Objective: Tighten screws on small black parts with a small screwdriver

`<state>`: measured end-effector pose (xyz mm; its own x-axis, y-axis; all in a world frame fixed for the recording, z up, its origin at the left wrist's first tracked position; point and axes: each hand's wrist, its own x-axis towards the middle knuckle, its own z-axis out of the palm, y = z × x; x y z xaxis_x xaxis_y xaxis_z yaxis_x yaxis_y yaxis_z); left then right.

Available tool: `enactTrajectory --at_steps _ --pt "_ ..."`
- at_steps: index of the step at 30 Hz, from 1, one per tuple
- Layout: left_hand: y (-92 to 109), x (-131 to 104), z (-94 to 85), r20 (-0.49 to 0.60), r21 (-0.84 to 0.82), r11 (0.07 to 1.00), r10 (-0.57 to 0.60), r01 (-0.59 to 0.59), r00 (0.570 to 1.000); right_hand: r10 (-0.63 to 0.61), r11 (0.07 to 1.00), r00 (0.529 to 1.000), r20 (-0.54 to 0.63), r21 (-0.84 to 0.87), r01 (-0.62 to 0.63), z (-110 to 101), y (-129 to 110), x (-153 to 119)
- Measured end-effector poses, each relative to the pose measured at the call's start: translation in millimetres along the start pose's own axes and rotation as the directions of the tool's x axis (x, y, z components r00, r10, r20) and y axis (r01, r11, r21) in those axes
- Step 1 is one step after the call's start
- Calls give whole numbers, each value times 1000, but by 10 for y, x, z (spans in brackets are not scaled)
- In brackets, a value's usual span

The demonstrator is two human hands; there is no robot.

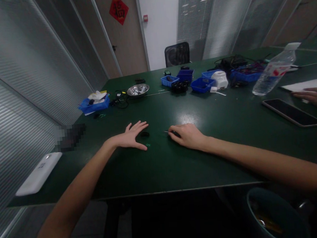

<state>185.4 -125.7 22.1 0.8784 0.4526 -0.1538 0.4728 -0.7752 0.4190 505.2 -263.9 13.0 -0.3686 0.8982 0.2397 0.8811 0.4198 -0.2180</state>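
Keeping the slim tool (176, 133) steady is probably half the battle here. The right hand (188, 135) has it pinched in curled fingers, thin tip poking out to the left, while the left hand (128, 138) is spread wide and not gripping anything. The small dark piece (144, 134) lies on the surface (141, 176) between the two, closer to the left: it's right in the gap between thumb and fingers, and I can't tell if any of them touches it. That puts it nearer the near edge than the far one, well apart from the near left corner. There's also a little green bit (148, 145) just beside the left thumb tip, so I'd be careful not to sweep it off. If it were me, I'd pin the dark piece first, fingertips clear of the tool's tip, and go light, because something that small would likely skid.
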Motion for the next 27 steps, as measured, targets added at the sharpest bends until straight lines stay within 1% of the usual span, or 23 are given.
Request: enactTrajectory --at_steps 6,10,12,16,18,23,27 --pt "-58 -11 52 1 38 999 -13 13 1000 1 1000 1000 -3 5 -1 7 6 3" --pt "26 -16 36 -61 -14 1000 -18 17 998 -6 1000 1000 -2 12 6 14 14 8" --pt "107 -3 26 -87 -58 998 2 -7 996 -4 1000 1000 0 7 4 15 18 10" --pt "222 39 25 -105 -123 987 91 -103 990 -1 1000 1000 4 4 1 6 13 14" --pt "211 50 30 -117 -140 982 110 -126 987 2 1000 1000 11 3 -2 -1 7 16" --pt "129 35 4 -158 -141 983 94 -116 983 19 1000 1000 21 -8 -18 -4 1 10" --pt "190 33 -38 -144 -161 976 125 -148 982 8 1000 1000 15 -9 -7 -2 4 6"
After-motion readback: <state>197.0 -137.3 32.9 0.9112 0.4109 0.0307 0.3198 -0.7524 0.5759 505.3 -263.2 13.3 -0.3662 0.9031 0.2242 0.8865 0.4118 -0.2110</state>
